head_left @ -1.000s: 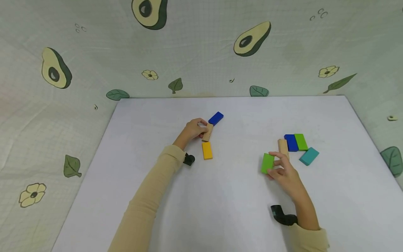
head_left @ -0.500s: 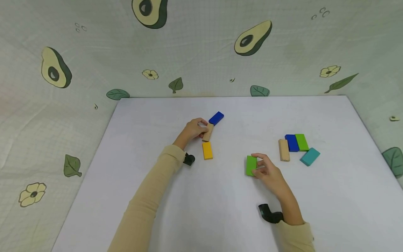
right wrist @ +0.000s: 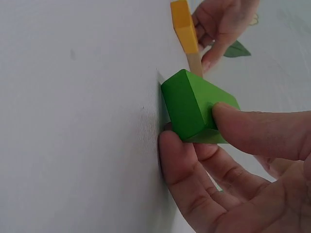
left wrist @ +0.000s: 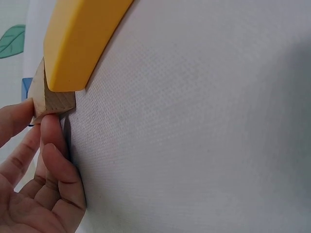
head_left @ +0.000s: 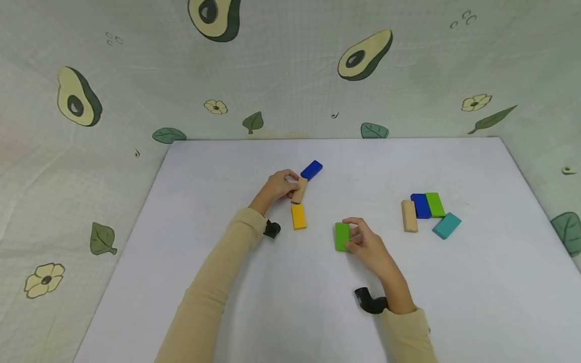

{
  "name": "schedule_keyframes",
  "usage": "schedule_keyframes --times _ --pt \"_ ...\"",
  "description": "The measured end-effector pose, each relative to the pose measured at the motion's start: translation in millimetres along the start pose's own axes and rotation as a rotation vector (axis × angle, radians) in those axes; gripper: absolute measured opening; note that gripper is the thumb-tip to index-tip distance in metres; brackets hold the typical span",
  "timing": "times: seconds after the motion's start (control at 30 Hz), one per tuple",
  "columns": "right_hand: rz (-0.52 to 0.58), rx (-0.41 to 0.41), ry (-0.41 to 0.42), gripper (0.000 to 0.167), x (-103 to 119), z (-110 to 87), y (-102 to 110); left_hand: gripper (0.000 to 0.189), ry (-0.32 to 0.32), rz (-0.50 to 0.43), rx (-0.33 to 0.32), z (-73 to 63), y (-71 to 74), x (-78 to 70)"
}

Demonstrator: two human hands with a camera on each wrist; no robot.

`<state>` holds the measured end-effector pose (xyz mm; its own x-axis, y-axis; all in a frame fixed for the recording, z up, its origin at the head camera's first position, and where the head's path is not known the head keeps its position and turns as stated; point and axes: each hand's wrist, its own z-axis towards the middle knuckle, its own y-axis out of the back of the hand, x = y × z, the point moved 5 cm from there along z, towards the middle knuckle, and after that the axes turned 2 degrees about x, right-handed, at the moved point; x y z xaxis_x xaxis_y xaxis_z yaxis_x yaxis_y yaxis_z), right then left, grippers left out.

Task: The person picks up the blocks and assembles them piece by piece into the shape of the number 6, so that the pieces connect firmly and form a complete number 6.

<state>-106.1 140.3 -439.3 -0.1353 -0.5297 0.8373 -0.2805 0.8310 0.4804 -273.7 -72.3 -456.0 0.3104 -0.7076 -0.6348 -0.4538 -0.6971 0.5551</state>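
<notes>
My right hand (head_left: 368,246) pinches a green block (head_left: 342,236) by its right side, just over or on the white table; the right wrist view shows the thumb on one face of the green block (right wrist: 194,104) and fingers below. At the left, my left hand (head_left: 279,185) holds a plain wooden block (head_left: 299,190) between thumb and fingers. A blue block (head_left: 311,170) lies at the far end of this wooden block. By its near end lies a yellow block (head_left: 298,217), large in the left wrist view (left wrist: 82,43).
On the right lie a second wooden block (head_left: 409,216), another blue block (head_left: 420,205), another green block (head_left: 434,204) and a teal block (head_left: 447,225). A patterned cloth (head_left: 290,70) hangs behind the white table (head_left: 290,302).
My right hand has moved left with the green block, away from the blocks on the right and toward the yellow one. The left hand stays on the wooden block.
</notes>
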Motion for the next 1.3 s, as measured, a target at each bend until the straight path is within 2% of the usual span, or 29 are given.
schedule_keyframes --times 0.5,0.8,1.3 --pt "-0.012 -0.016 0.025 0.046 10.9 14.8 -20.1 0.031 -0.019 -0.006 -0.016 -1.2 0.6 -0.2" --pt "-0.014 0.034 0.032 0.046 24.1 22.4 -36.1 0.030 -0.024 -0.010 -0.018 -2.4 0.4 -1.2" --pt "-0.097 0.107 0.044 0.044 38.0 26.7 -54.3 0.030 -0.035 -0.026 -0.011 -2.2 1.0 -0.4"
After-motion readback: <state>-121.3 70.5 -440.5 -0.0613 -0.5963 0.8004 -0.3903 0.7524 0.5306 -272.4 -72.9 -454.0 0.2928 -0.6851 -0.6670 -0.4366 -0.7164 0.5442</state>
